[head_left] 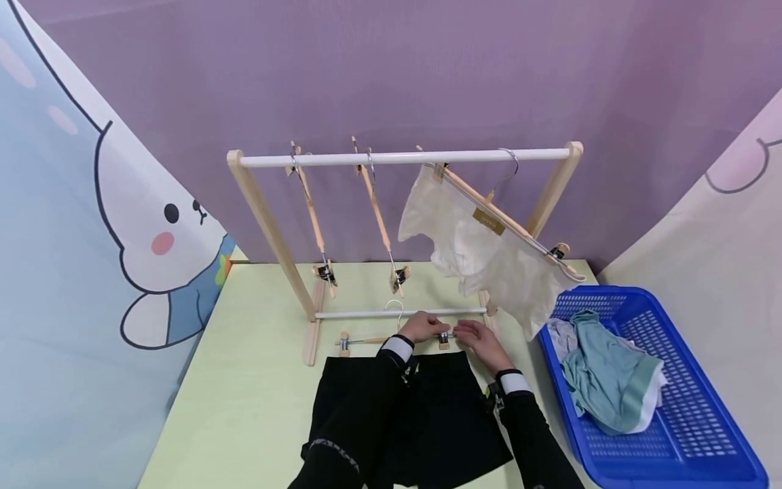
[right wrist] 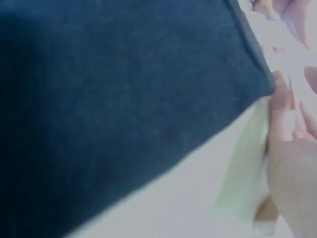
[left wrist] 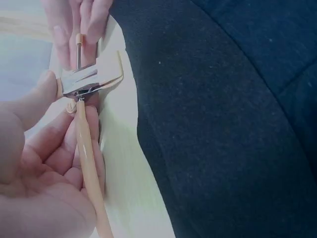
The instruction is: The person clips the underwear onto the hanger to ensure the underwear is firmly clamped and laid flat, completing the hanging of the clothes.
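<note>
A wooden clip hanger (head_left: 366, 341) lies above the waistband of black shorts (head_left: 440, 407) spread on the table. My left hand (head_left: 423, 327) pinches the hanger's right clip (left wrist: 89, 82) between thumb and fingers, close to the end of the metal rod (left wrist: 79, 52). My right hand (head_left: 482, 345) faces it from the other side, its fairly straight fingers right at the rod's tip. In the right wrist view, the right thumb (right wrist: 280, 106) is at the corner of the black shorts. The hanger's left clip (head_left: 345, 344) lies just above the waistband.
A wooden rack with a white top rail (head_left: 403, 158) stands behind the hands. Two bare clip hangers (head_left: 310, 210) and white shorts (head_left: 482, 251) on another hanger hang from it. At right, a blue basket (head_left: 696, 380) holds crumpled clothes, including a green garment (head_left: 607, 373).
</note>
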Motion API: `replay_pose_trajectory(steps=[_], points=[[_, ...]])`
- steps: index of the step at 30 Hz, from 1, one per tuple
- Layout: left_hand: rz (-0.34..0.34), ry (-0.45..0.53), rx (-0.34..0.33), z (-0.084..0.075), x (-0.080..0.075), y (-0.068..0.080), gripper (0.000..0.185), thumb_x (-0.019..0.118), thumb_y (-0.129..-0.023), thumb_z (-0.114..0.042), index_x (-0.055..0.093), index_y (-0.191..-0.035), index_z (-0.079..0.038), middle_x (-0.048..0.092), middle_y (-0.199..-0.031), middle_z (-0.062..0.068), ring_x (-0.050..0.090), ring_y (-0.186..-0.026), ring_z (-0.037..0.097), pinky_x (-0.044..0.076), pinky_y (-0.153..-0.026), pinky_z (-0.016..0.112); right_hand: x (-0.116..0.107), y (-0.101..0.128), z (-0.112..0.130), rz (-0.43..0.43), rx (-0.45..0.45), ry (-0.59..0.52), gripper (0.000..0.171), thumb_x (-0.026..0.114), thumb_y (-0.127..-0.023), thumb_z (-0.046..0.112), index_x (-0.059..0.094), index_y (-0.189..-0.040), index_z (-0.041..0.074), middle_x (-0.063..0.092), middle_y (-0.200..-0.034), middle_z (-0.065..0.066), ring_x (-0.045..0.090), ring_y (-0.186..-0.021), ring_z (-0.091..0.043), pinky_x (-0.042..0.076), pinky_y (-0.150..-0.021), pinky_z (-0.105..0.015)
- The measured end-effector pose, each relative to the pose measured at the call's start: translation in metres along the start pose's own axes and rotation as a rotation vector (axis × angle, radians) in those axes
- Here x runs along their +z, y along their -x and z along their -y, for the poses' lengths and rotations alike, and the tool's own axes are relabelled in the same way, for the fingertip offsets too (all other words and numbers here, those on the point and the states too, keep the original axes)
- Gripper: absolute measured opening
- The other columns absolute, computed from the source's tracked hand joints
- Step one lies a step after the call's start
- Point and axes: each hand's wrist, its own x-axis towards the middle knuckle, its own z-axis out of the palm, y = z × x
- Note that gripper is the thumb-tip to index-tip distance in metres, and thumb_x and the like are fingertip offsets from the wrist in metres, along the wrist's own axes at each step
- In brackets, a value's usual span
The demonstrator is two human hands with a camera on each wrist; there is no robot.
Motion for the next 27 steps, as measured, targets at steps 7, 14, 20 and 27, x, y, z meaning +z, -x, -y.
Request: replay_pose_trajectory(steps=[7,14,20,27], points=[[-0.019,-0.001,-0.071,-0.028,-0.013,0.028,0.028,0.068,-0.093,-0.034,0.078,-0.106,-0.01,0.074,-0.113,0.007,0.066,-0.109,0.024,0.051,-0.087,0.028,0.0,0.017,0.009,0.034,0.003,0.218,0.059,0.069,-0.095,0.022,0.045,-0.14,-0.007,0.066,-0.113,-0.019,0.064,-0.096,-0.022,0.051,-0.083,-0.033],[-0.032,-0.031,-0.081,-0.033,-0.011,0.032,0.029,0.067,-0.094,-0.034,0.078,-0.109,-0.012,0.072,-0.119,0.006,0.065,-0.113,0.023,0.05,-0.088,0.025,0.003,0.023,0.013,0.125,-0.065,0.405,0.08,0.082,-0.081,0.016,0.037,-0.14,-0.011,0.064,-0.104,-0.019,0.057,-0.089,-0.024,0.046,-0.081,-0.033],[-0.049,-0.013,-0.1,-0.03,-0.006,0.028,0.027,0.07,-0.092,-0.033,0.079,-0.105,-0.011,0.074,-0.113,0.007,0.066,-0.111,0.025,0.052,-0.085,0.025,0.014,0.028,0.019,-0.003,-0.001,0.595,0.079,0.091,-0.07,0.014,0.043,-0.128,-0.012,0.056,-0.089,-0.013,0.054,-0.078,-0.023,0.046,-0.074,-0.039],[-0.149,-0.033,-0.038,-0.021,-0.001,0.025,0.022,0.074,-0.089,-0.03,0.081,-0.094,-0.01,0.077,-0.097,0.007,0.071,-0.094,0.024,0.048,-0.067,0.018,0.018,0.031,0.019,-0.097,0.05,0.629,0.046,0.086,-0.076,0.017,0.052,-0.099,-0.003,0.052,-0.084,-0.009,0.05,-0.073,-0.022,0.043,-0.07,-0.036]])
